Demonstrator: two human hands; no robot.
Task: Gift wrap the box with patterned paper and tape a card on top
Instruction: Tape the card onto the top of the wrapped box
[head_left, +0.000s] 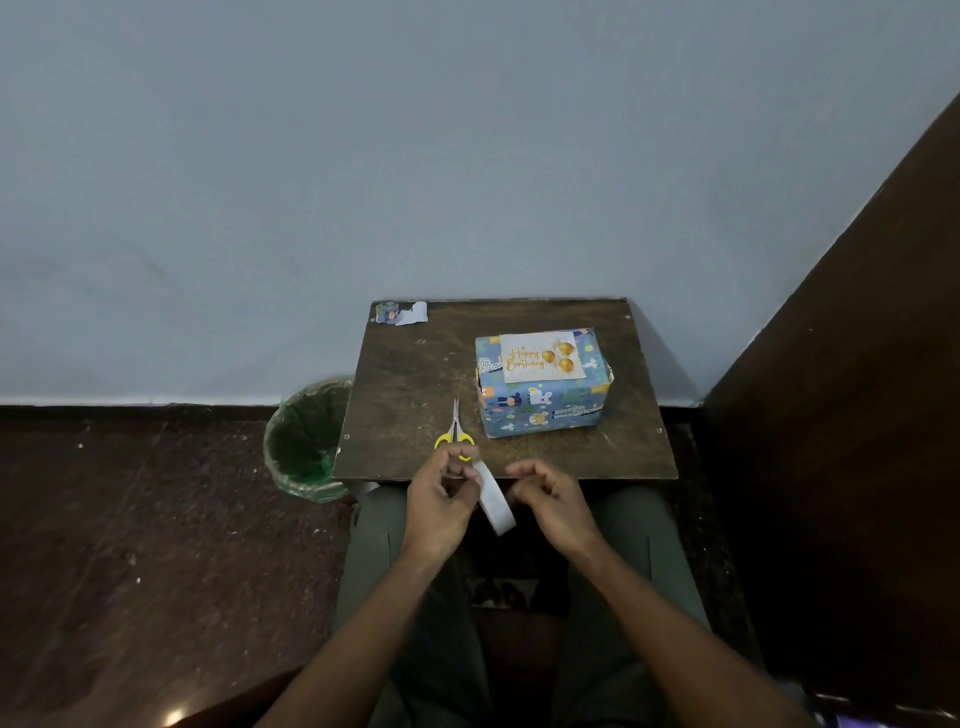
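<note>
I count one wrapped box (543, 387) on the worktop (415, 384), toward its right edge, with one birthday card (540, 357) lying flat on its top face. One pair of yellow-handled scissors (455, 428) lies near the front edge, just left of the box, blades pointing toward the far edge. One scrap of patterned paper (401, 313) sits at the far left corner.

My left hand (441, 501) pinches one roll of white tape (493, 496) at the front edge, its grip clamped on it; the roll partly hides the scissors' nearer handle. My right hand (550, 499) is just beside the roll, fingers curled; I cannot tell whether they pinch a tape end.

One bin with a green liner (306, 441) stands on the floor left of the worktop, its contents unclear to me.
</note>
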